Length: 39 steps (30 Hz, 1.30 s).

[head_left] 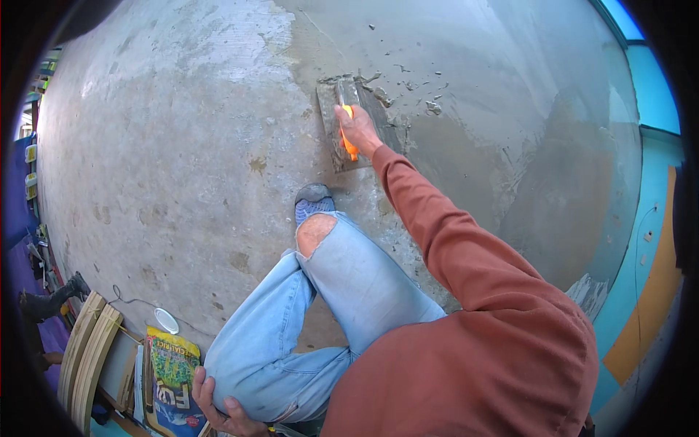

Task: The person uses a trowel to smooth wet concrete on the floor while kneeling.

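My right hand (359, 131) is closed around the orange handle of a rectangular trowel (331, 124), whose flat blade lies on the floor. Wet grey cement (466, 124) spreads beside and to the right of the blade, with small lumps (434, 108) near its far right corner. Down at the lower left, my left hand (226, 408) rests against my bent knee in light blue jeans, holding nothing, its fingers apart.
Bare, stained concrete (167, 160) extends to the left. My shoe (314, 202) stands just below the trowel. At lower left are wooden planks (95, 349), a yellow and blue bag (172, 371) and a white oval lid (167, 320). A turquoise wall (655, 95) borders the right.
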### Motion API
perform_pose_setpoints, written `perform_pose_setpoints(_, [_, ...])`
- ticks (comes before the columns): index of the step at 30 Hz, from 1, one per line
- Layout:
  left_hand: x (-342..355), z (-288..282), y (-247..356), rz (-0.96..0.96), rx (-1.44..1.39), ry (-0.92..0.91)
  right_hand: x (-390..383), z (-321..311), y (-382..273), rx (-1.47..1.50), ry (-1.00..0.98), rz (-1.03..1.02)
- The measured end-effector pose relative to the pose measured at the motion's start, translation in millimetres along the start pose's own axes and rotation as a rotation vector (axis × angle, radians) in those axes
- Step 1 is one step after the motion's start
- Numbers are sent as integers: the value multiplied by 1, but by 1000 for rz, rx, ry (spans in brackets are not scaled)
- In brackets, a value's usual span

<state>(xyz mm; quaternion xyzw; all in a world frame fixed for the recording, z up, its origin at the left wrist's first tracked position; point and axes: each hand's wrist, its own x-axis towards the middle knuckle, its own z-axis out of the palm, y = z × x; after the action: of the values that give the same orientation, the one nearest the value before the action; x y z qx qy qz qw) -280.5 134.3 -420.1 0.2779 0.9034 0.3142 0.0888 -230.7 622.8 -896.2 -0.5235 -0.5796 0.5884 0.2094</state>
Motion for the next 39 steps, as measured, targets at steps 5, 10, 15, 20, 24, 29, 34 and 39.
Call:
perform_pose_setpoints(5, [11,-1,12,125,103,79,-11,-22,-24,-20,-82,-31])
perform_pose_setpoints(10, [9,-10,1,126,76,38,53,-37,-23,-101,-51,-51])
perform_pose_setpoints(15, [10,-6,3,89,120,80,4,-21,-47,51,-152,72])
perform_pose_setpoints(20, [12,-7,10,115,157,54,38,-15,-64,33,-154,7])
perform_pose_setpoints(24, [15,-6,8,143,86,27,97,-2,-63,-69,-35,37])
perform_pose_setpoints(29, [13,-1,10,82,59,71,94,-10,-75,49,-186,26])
perform_pose_setpoints(34, [6,-10,3,90,78,71,79,-57,-125,1004,-299,57])
perform_pose_setpoints(39, [9,-6,0,115,22,55,92,-141,-89,1732,-416,116])
